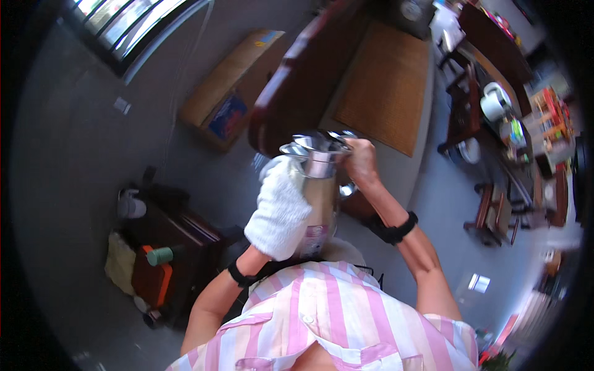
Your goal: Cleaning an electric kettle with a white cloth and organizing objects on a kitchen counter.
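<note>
A tall jug-like vessel [320, 195] with a metallic neck and a pinkish label stands upright close to my striped shirt; its exact kind is blurred. My right hand [363, 162] grips it near the top, at the handle side. Over my left hand [280, 208] lies a white terry cloth or mitt, pressed against the vessel's left side, so its fingers are hidden. Shiny metal pieces [301, 143] show at the vessel's top; whether they belong to it I cannot tell. Each wrist wears a black band.
Ahead is a dark wooden bench [297, 92] with a woven mat [385, 83]. A long cardboard box [227, 88] leans beyond it. At left, a dark cabinet [195, 232] holds a green-lidded item [160, 256] and a kettle-like vessel [131, 205]. Wooden chairs [492, 213] and a cluttered table stand right.
</note>
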